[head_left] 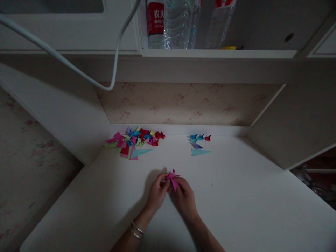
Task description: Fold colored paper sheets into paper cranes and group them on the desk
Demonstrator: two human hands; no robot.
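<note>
Two hands (156, 194) (186, 199) pinch pink folded paper (172, 176) in their fingers (162, 176); a red label (156, 17) reads "农夫".

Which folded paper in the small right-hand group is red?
The small red folded paper piece, rightmost in the back row; the others are blue folded pieces, a purple folded piece and a pale teal triangle.

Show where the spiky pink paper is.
In the head view, the pink paper is held between the left hand and right hand, below and slightly right of centre.

Soft shadows fall on the dim tabletop (252, 199).
</note>
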